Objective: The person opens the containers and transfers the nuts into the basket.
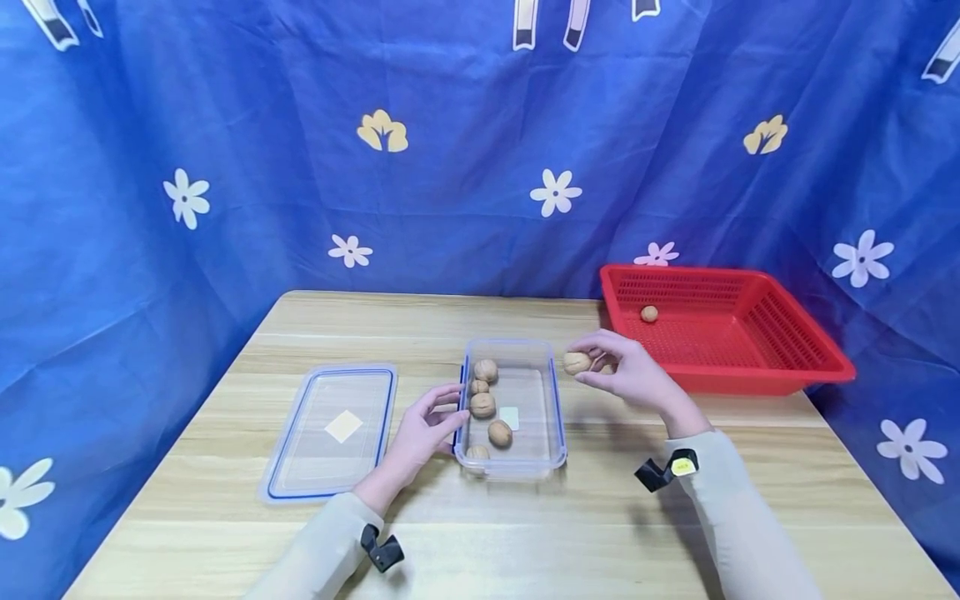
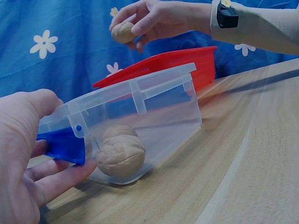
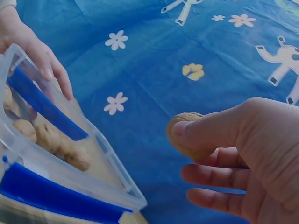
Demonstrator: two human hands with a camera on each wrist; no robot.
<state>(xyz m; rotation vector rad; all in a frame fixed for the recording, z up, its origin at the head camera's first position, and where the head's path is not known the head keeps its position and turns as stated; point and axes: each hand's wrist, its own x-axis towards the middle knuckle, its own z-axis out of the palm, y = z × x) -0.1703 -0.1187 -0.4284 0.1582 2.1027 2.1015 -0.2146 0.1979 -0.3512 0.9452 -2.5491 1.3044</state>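
A walnut (image 1: pixel 577 362) is pinched between the thumb and fingers of my right hand (image 1: pixel 626 371), raised just right of the clear plastic box (image 1: pixel 536 400). Another brownish patch shows between those fingers in the head view; I cannot tell what it is. My left hand (image 1: pixel 420 429) holds the box's left side, thumb by the rim and fingers at the blue latch (image 2: pixel 65 144). Several walnuts (image 1: pixel 483 406) lie inside, mostly along the left wall. One walnut (image 1: pixel 649 313) sits in the red basket (image 1: pixel 795 367) behind my right hand.
A clear lid (image 1: pixel 303 433) with a blue seal lies on the wooden table (image 1: pixel 480 533), left of the box. Behind the table hangs a blue patterned cloth (image 1: pixel 465 183). The basket stands at the table's back right.
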